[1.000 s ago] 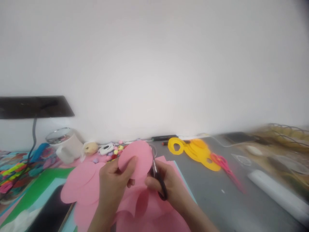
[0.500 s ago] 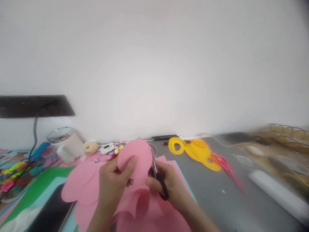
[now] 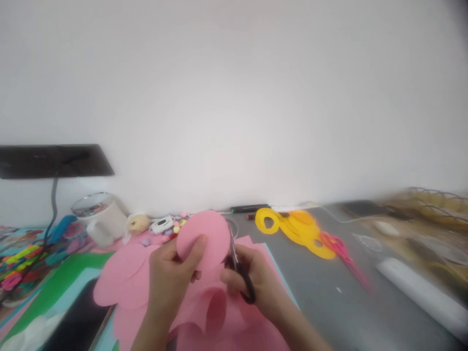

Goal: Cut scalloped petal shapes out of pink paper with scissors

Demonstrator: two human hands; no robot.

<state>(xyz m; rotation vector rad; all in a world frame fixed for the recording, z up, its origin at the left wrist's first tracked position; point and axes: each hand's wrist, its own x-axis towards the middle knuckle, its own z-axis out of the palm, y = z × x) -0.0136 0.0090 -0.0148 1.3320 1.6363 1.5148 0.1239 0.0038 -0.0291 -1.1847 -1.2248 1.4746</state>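
Note:
A round pink paper piece (image 3: 215, 234) is pinched between the thumb and fingers of my left hand (image 3: 175, 273). My right hand (image 3: 252, 278) is closed on black-handled scissors (image 3: 244, 278), whose blades point up along the disc's right edge. Curled pink paper (image 3: 204, 307) hangs below the disc, over more pink sheets. Several pink rounded pieces (image 3: 120, 278) overlap to the left of my left hand.
Yellow paper cutouts (image 3: 300, 229) and pink scissors (image 3: 345, 258) lie on the grey table (image 3: 329, 312) at right. A white mug (image 3: 104, 219), a dark phone (image 3: 78, 317) and colourful craft bits (image 3: 22, 258) are at left. Pens (image 3: 250, 208) lie by the wall.
The disc in my left hand has shifted very slightly left. The scissor blades look a little closer together and tilt slightly more to the left.

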